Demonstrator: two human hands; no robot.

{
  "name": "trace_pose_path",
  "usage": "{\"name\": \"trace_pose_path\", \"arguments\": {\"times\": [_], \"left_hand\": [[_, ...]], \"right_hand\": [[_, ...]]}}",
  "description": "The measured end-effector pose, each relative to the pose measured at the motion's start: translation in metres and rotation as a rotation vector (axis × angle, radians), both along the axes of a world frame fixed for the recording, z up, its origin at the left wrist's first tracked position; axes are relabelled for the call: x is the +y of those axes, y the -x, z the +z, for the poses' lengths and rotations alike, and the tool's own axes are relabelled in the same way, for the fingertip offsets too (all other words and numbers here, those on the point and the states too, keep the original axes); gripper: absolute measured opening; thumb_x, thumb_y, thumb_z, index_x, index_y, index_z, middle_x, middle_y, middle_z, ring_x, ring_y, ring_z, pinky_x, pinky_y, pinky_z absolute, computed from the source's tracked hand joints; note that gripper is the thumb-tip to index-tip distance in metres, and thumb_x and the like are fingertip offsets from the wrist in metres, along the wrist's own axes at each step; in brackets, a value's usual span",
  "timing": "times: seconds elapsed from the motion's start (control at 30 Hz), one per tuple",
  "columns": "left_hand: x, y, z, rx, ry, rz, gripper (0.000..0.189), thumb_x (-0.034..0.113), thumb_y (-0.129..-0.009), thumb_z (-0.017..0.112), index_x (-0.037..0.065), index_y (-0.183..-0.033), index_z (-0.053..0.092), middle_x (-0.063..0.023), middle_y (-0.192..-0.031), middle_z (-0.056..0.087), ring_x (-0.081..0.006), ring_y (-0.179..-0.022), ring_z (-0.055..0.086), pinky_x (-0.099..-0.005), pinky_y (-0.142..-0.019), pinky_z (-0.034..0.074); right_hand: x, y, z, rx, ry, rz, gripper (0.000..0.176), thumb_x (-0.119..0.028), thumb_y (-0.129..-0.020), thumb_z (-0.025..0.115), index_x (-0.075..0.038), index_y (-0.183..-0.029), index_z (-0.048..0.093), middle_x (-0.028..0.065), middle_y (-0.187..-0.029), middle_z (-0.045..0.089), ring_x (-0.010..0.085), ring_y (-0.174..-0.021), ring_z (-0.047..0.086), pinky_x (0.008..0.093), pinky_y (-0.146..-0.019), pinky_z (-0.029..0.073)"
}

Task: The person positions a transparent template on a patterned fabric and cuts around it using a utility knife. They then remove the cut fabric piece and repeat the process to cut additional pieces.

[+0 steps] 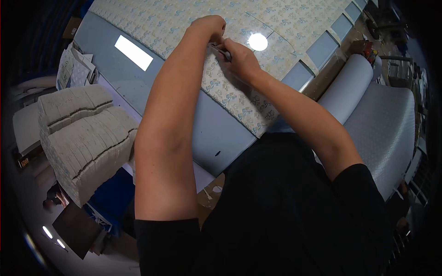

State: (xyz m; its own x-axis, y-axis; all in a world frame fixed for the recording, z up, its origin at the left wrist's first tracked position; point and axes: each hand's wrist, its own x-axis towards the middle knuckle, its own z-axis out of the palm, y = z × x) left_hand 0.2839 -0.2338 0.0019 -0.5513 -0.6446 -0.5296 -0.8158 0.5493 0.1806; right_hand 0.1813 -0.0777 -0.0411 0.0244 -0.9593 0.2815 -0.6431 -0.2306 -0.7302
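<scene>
A pale patterned sheet (172, 30) with small blue and beige motifs lies over a glossy grey-blue table (110, 60). My left hand (209, 27) is over the sheet with its fingers curled down; whatever is between them is hidden. Close beside it, my right hand (241, 57) is closed around a small dark tool (225, 54) with a grey handle, perhaps snips or scissors. The tool's tip points toward my left hand, and its working end is partly covered. A thin curved line crosses the sheet beyond my right hand.
Stacked folded beige material (92, 133) stands left of the table, with papers or fabric pieces (76, 69) behind it. On the right are a light grey roll (347, 85) and a silvery textured roll (384, 124). Lamp light reflects on the work surface.
</scene>
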Motion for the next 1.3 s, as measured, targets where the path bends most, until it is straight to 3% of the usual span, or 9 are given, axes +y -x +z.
{"name": "trace_pose_path", "arguments": {"times": [0.17, 0.33, 0.43, 0.63, 0.9, 0.97, 1.07, 1.2, 1.3], "left_hand": [[0.024, -0.032, -0.019, 0.388, -0.188, 0.321, 0.035, 0.033, -0.075, 0.088, 0.007, -0.089, 0.069, -0.0096, -0.082, 0.072, -0.0285, -0.082, 0.068, -0.0421, -0.074, 0.053], [0.085, -0.034, -0.050, 0.850, 0.501, 0.384, 0.016, 0.019, -0.088, 0.076, 0.007, -0.098, 0.071, -0.0077, -0.098, 0.068, -0.0294, -0.099, 0.060, -0.0398, -0.091, 0.049], [0.116, -0.025, -0.053, 0.857, 0.579, 0.445, 0.024, 0.018, -0.090, 0.073, 0.006, -0.110, 0.071, -0.0096, -0.117, 0.064, -0.0322, -0.110, 0.056, -0.0429, -0.097, 0.047], [0.140, 0.000, -0.055, 0.692, 0.692, 0.563, 0.040, 0.019, -0.092, 0.073, 0.007, -0.129, 0.065, -0.0144, -0.129, 0.057, -0.0361, -0.115, 0.053, -0.0474, -0.105, 0.044], [0.122, 0.056, 0.002, 0.420, 0.391, 1.168, 0.044, 0.028, -0.089, 0.079, 0.002, -0.122, 0.064, -0.0167, -0.133, 0.057, -0.0321, -0.125, 0.054, -0.0456, -0.107, 0.044], [0.134, 0.061, 0.001, 0.907, 0.264, 1.559, 0.044, 0.023, -0.090, 0.079, 0.000, -0.124, 0.063, -0.0146, -0.133, 0.060, -0.0288, -0.118, 0.060, -0.0422, -0.101, 0.050], [0.175, 0.079, -0.001, 1.166, 0.045, 1.740, 0.044, 0.016, -0.092, 0.076, -0.004, -0.127, 0.060, -0.0147, -0.131, 0.065, -0.0259, -0.113, 0.064, -0.0380, -0.096, 0.053], [0.223, 0.066, -0.011, 0.945, -0.027, 1.490, 0.045, 0.010, -0.094, 0.073, -0.006, -0.132, 0.056, -0.0170, -0.128, 0.067, -0.0243, -0.113, 0.066, -0.0356, -0.096, 0.053], [0.232, 0.042, -0.024, 1.211, 0.215, 1.631, 0.043, 0.008, -0.097, 0.068, -0.008, -0.133, 0.053, -0.0184, -0.123, 0.069, -0.0242, -0.110, 0.067, -0.0353, -0.095, 0.053]], "right_hand": [[0.043, 0.048, 0.001, -0.118, -0.017, 0.094, 0.027, -0.011, -0.090, 0.075, -0.012, -0.116, 0.068, 0.0132, -0.110, 0.073, 0.0334, -0.092, 0.071, 0.0401, -0.078, 0.057], [0.041, 0.102, 0.000, 0.003, 0.055, 0.110, 0.024, -0.010, -0.092, 0.073, -0.011, -0.117, 0.072, 0.0117, -0.116, 0.074, 0.0302, -0.102, 0.072, 0.0355, -0.086, 0.059], [0.018, 0.132, -0.004, 0.008, 0.106, 0.141, 0.026, -0.008, -0.092, 0.072, -0.010, -0.118, 0.071, 0.0123, -0.118, 0.073, 0.0304, -0.103, 0.072, 0.0361, -0.087, 0.059], [-0.040, 0.198, -0.005, -0.052, 0.067, 0.082, 0.030, -0.003, -0.094, 0.069, -0.006, -0.124, 0.068, 0.0132, -0.117, 0.073, 0.0292, -0.106, 0.072, 0.0345, -0.090, 0.057], [-0.091, 0.286, -0.008, -0.024, 0.017, 0.193, 0.036, -0.002, -0.092, 0.067, -0.008, -0.127, 0.066, 0.0139, -0.120, 0.071, 0.0330, -0.109, 0.069, 0.0375, -0.092, 0.056], [-0.099, 0.292, -0.008, -0.029, 0.049, 0.215, 0.034, -0.002, -0.093, 0.068, -0.006, -0.126, 0.066, 0.0138, -0.117, 0.072, 0.0312, -0.106, 0.070, 0.0364, -0.090, 0.056], [-0.103, 0.295, -0.012, -0.041, 0.089, 0.219, 0.031, -0.003, -0.094, 0.069, -0.005, -0.125, 0.067, 0.0138, -0.113, 0.073, 0.0294, -0.104, 0.072, 0.0351, -0.089, 0.057], [-0.102, 0.293, -0.012, -0.034, 0.114, 0.197, 0.031, -0.004, -0.094, 0.070, -0.004, -0.124, 0.067, 0.0141, -0.113, 0.073, 0.0295, -0.103, 0.072, 0.0345, -0.088, 0.057], [-0.100, 0.293, -0.011, -0.011, 0.152, 0.192, 0.031, -0.004, -0.094, 0.069, -0.005, -0.124, 0.067, 0.0143, -0.113, 0.074, 0.0289, -0.104, 0.073, 0.0341, -0.089, 0.057]]}}
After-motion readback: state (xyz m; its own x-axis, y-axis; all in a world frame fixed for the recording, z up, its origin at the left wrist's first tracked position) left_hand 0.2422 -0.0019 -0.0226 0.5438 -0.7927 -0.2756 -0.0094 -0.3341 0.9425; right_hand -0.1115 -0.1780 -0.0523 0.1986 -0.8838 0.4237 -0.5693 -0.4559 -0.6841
